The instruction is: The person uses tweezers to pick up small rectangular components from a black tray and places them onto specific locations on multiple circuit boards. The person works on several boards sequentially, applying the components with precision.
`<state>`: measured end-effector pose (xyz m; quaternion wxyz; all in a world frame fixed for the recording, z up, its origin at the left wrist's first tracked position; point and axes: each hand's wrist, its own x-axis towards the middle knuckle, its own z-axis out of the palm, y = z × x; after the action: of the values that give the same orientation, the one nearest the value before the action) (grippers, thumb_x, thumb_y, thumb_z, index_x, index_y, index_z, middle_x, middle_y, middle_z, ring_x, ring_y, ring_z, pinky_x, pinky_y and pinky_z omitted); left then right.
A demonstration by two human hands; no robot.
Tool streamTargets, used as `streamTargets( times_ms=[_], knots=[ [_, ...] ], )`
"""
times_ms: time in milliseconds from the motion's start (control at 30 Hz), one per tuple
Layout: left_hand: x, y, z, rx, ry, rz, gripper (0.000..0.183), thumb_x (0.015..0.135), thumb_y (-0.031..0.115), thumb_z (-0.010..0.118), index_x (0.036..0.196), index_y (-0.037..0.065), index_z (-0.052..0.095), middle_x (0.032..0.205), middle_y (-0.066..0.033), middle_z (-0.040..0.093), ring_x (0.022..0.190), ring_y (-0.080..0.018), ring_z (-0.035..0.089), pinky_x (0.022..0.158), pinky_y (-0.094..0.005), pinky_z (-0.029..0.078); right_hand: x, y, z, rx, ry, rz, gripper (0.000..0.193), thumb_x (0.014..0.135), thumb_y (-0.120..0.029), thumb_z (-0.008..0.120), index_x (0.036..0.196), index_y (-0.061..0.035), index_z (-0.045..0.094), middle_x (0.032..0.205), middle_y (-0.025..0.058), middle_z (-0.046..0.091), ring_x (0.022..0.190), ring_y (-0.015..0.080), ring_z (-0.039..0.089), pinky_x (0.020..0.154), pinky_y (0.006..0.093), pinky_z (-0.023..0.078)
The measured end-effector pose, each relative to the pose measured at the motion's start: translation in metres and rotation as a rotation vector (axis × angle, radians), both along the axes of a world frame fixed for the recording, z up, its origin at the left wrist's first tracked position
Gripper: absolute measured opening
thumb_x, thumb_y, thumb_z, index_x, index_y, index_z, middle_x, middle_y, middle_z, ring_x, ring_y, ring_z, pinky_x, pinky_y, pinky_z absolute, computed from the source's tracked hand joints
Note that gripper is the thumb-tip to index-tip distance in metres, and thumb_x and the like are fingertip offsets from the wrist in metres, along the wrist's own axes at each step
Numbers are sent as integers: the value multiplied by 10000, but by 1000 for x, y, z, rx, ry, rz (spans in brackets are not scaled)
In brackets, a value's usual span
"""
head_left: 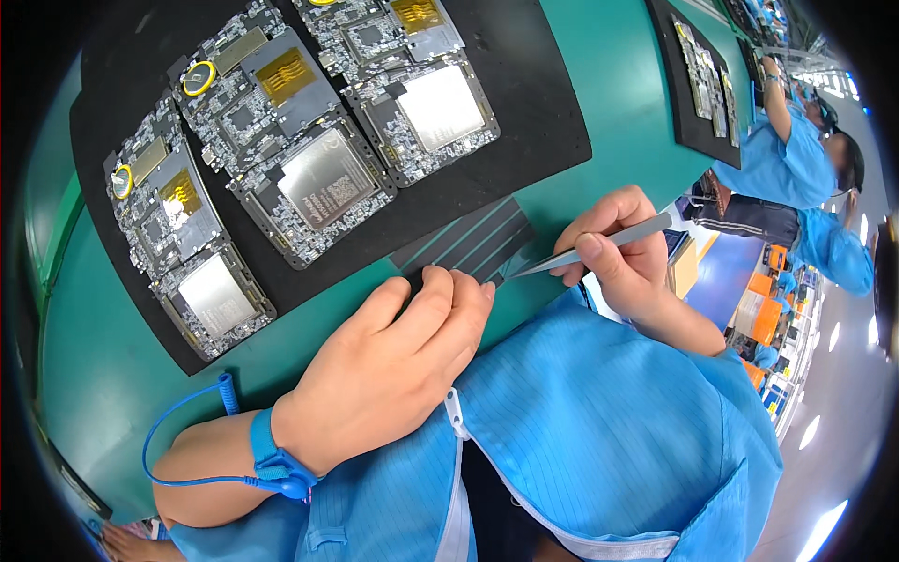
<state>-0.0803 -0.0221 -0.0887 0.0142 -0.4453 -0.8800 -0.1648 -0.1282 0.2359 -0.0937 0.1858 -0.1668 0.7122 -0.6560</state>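
Observation:
My right hand [618, 255] pinches metal tweezers [599, 245], their tips pointing left and down at a sheet of black strips [468, 239]. The tips meet the sheet's near right corner or hover just over it; which, I cannot tell. Against the near edge of that sheet, my left hand [389, 365] is closed, its fingers curled together and its thumb hidden. Farther off, a black mat [524, 122] bears several circuit boards [318, 183] with silver shield plates, amber patches and yellow-ringed round parts.
A blue wrist strap [272, 459] with a coiled cord [228, 393] runs from my left wrist over the green table [103, 412]. At the far right lies another black mat [688, 103] with boards. People in blue smocks [777, 155] stand beyond, near orange bins [763, 318].

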Motion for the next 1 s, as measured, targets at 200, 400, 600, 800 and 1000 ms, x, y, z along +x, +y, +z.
streamTargets(
  times_ms=[200,400,600,800,1000],
  knots=[
    [-3,3,2,-39,59,-21,413,765,167,535,1130,-16,595,1035,-141,566,948,-237,532,749,-309,440,-3,2,-2,-81,-56,-9,189,925,-112,548,971,15,415,792,93,593,624,90,609,508,194,485],
    [-2,3,2,-16,63,-11,405,754,156,527,1114,-13,601,1038,-134,568,950,-234,533,754,-307,444,-3,-1,0,-30,-57,-26,174,929,-107,540,969,13,419,799,88,581,620,92,609,502,187,479],
    [0,0,1,3,63,-3,397,764,147,522,1118,-14,597,1044,-132,564,963,-240,532,760,-308,445,-3,-6,5,23,-89,-35,165,935,-92,516,989,14,403,772,105,591,579,97,599,484,192,475],
    [7,-9,13,58,-20,99,408,731,130,590,1111,-18,591,1052,-140,567,952,-275,553,749,-351,457,-12,-4,5,-345,-110,-80,134,958,-108,432,1058,-43,373,697,190,610,436,122,524,397,190,410],
    [6,-70,54,-239,25,990,279,809,235,648,955,27,531,878,-143,553,765,-298,572,599,-378,458,-37,-52,22,-395,-124,-222,152,974,-154,432,1075,-40,436,675,144,618,423,104,499,395,178,391]
  ],
)
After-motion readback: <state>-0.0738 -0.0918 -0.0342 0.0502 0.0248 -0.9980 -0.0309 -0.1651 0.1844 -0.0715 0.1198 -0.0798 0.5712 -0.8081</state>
